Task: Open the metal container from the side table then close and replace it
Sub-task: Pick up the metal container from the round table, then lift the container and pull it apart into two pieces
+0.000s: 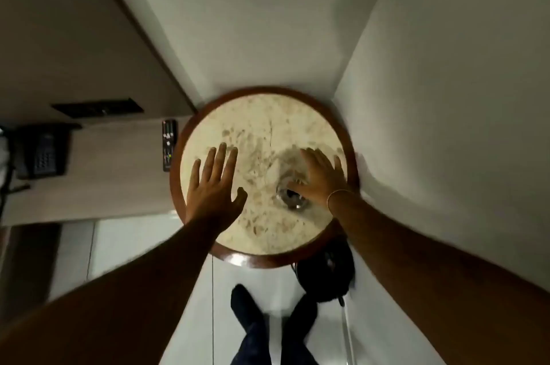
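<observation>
A small shiny metal container point(291, 197) stands on the round side table point(265, 114), a marble top inside a dark wooden rim, right of the table's middle. My right hand point(321, 177) hovers over it with the fingers spread; the thumb reaches down to the container's top edge, and whether it touches is blurred. My left hand point(215, 183) is flat and open above the left half of the tabletop, holding nothing. The container's lid state is unclear under the motion blur.
The table sits in a corner between two pale walls. A remote control point(169, 144) lies on a light counter to the left, with a dark telephone point(41, 153) farther left. A black bag point(326, 275) rests on the floor under the table's right side, near my feet point(268, 326).
</observation>
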A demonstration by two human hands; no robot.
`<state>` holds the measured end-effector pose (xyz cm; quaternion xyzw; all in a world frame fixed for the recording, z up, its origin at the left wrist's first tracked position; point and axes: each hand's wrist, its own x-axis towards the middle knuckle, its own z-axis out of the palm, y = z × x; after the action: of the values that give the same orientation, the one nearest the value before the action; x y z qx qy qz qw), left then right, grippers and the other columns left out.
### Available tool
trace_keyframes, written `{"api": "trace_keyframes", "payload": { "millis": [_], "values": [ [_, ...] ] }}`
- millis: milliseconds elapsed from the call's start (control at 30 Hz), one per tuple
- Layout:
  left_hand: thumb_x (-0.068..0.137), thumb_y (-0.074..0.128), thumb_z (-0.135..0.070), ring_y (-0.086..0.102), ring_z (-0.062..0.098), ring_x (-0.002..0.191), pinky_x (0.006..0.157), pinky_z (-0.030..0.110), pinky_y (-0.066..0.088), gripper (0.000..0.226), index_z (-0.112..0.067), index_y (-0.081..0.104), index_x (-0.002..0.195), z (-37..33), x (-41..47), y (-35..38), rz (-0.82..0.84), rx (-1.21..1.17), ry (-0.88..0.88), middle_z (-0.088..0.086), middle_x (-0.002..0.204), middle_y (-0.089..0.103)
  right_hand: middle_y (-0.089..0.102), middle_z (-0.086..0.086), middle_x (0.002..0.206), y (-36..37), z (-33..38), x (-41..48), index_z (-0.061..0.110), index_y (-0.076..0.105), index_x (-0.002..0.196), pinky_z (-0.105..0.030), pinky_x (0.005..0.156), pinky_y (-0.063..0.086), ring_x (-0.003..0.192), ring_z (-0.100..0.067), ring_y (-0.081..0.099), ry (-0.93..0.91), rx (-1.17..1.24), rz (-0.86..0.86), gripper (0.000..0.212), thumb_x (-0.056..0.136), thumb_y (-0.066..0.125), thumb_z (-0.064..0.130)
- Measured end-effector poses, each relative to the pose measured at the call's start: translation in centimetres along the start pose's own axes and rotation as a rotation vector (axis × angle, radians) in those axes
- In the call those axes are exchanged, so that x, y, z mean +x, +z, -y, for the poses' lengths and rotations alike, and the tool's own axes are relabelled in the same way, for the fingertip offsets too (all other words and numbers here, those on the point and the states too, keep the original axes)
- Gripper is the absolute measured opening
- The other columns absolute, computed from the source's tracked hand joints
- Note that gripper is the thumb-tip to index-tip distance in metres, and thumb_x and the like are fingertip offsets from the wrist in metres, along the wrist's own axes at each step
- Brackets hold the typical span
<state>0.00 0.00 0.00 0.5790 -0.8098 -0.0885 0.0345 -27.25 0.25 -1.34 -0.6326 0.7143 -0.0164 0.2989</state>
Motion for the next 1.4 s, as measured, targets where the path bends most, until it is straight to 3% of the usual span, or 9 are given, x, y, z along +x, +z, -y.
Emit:
{"api": "trace_keyframes", "payload": {
  "millis": [167, 300, 467, 600, 733, 933, 1133, 1233, 1400],
  "values": [
    [0.092, 0.054, -0.045, -0.002, 0.027, 0.167, 0.134, 0.055, 0.003, 0.099, -0.024, -0.002, 0.171, 1.8, -1.3, 6.4, 0.128, 0.03, -0.104, 0.008, 0.181, -0.003, 0.012, -0.003, 0.176, 7.9, -3.0, 0.5, 0.035, 0.011, 0.165, -0.058, 0.129, 0.003, 0.164, -0.023, 0.008, 0.082, 0.003, 0.097, 0.127, 0.066, 0.075, 0.08],
    [0.092, 0.054, -0.043, -0.008, 0.025, 0.166, 0.134, 0.052, -0.003, 0.101, -0.024, -0.006, 0.171, 2.2, -2.4, 8.6, 0.168, 0.028, -0.112, 0.007, 0.18, -0.01, -0.002, -0.004, 0.176, 10.9, -4.2, 0.9, 0.038, 0.007, 0.166, -0.057, 0.13, 0.009, 0.163, -0.031, 0.006, 0.015, -0.048, 0.1, 0.125, 0.068, 0.081, 0.063],
    [0.093, 0.052, -0.043, -0.009, 0.025, 0.166, 0.134, 0.054, 0.0, 0.1, -0.025, -0.007, 0.171, 2.5, -2.5, 8.7, 0.185, 0.022, -0.124, 0.006, 0.18, -0.011, 0.023, -0.011, 0.17, 11.9, -3.1, 1.8, 0.03, 0.028, 0.163, -0.052, 0.122, 0.038, 0.154, -0.038, 0.029, 0.012, -0.018, 0.049, 0.101, 0.076, 0.079, 0.037],
    [0.094, 0.05, -0.044, -0.008, 0.026, 0.166, 0.134, 0.054, -0.001, 0.098, -0.024, -0.006, 0.171, 2.9, -1.9, 7.5, 0.159, 0.04, -0.118, 0.007, 0.181, -0.009, 0.041, -0.011, 0.153, 11.0, -2.0, 2.4, 0.026, 0.041, 0.156, -0.053, 0.109, 0.048, 0.136, -0.037, 0.043, 0.031, 0.009, 0.0, 0.098, 0.068, 0.084, 0.039],
    [0.097, 0.046, -0.047, -0.007, 0.026, 0.167, 0.133, 0.055, 0.0, 0.092, -0.024, -0.004, 0.171, 2.6, -0.9, 4.3, 0.155, 0.023, -0.14, 0.007, 0.181, -0.006, 0.041, -0.009, 0.144, 8.3, 0.0, 1.7, 0.029, 0.045, 0.15, -0.047, 0.102, 0.055, 0.127, -0.033, 0.05, -0.004, 0.173, -0.092, 0.097, 0.064, 0.089, 0.043],
    [0.102, 0.04, -0.055, 0.036, 0.027, 0.155, 0.129, 0.049, 0.026, 0.074, -0.018, 0.032, 0.166, -0.3, 3.1, -5.7, 0.083, -0.183, -0.174, 0.005, 0.168, 0.042, 0.034, 0.001, 0.144, -2.6, 7.4, 2.0, 0.034, 0.046, 0.146, -0.039, 0.101, 0.058, 0.122, -0.025, 0.061, -0.144, 0.3, -0.273, 0.095, 0.06, 0.085, 0.03],
    [0.103, 0.034, -0.067, 0.018, 0.022, 0.164, 0.133, 0.043, 0.015, 0.081, -0.024, 0.02, 0.17, -3.7, 10.0, -20.6, -0.116, -0.248, -0.048, 0.001, 0.178, 0.024, 0.039, -0.003, 0.148, -17.8, 15.4, 2.4, 0.026, 0.044, 0.156, -0.025, 0.108, 0.049, 0.134, -0.022, 0.055, -0.282, 0.385, -0.413, 0.104, 0.066, 0.094, 0.033],
    [0.101, 0.036, -0.073, 0.01, 0.019, 0.166, 0.134, 0.04, 0.01, 0.09, -0.024, 0.01, 0.172, -4.8, 11.7, -29.4, -0.208, -0.205, 0.048, 0.001, 0.18, 0.012, 0.041, -0.002, 0.151, -25.8, 18.9, 0.1, 0.037, 0.028, 0.16, -0.031, 0.109, 0.051, 0.136, -0.018, 0.052, -0.326, 0.465, -0.456, 0.115, 0.067, 0.095, 0.037],
    [0.092, 0.046, -0.077, 0.018, 0.02, 0.164, 0.131, 0.039, 0.019, 0.103, -0.028, 0.004, 0.172, -6.8, 12.6, -42.7, -0.242, -0.252, 0.149, -0.005, 0.181, 0.004, 0.051, -0.003, 0.149, -36.0, 24.2, -5.3, 0.048, 0.024, 0.154, -0.041, 0.11, 0.055, 0.133, -0.019, 0.057, -0.453, 0.621, -0.55, 0.119, 0.059, 0.096, 0.039]
  ]
}}
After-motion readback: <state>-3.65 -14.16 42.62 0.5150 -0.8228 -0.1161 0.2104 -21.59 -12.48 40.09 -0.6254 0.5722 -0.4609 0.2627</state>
